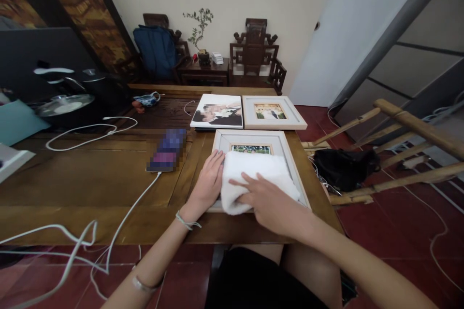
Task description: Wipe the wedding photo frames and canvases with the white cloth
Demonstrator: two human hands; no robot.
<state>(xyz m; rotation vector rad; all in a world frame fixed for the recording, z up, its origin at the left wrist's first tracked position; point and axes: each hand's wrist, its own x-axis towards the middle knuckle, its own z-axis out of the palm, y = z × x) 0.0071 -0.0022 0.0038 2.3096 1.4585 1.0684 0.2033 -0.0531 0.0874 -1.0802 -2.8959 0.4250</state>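
Observation:
A pale wooden picture frame (282,142) lies flat on the wooden table (90,178) in front of me. A folded white cloth (255,171) covers most of its glass. My right hand (270,200) lies palm down on the cloth's near part, fingers spread. My left hand (208,181) rests flat on the frame's left edge, fingertips touching the cloth's side. Only a strip of the photo shows above the cloth.
Behind lie a second framed photo (273,112) and an unframed print (218,111). A phone (166,150) with a white cable (130,207) lies to the left. A bamboo chair (406,154) with a black bag (342,166) stands at the right.

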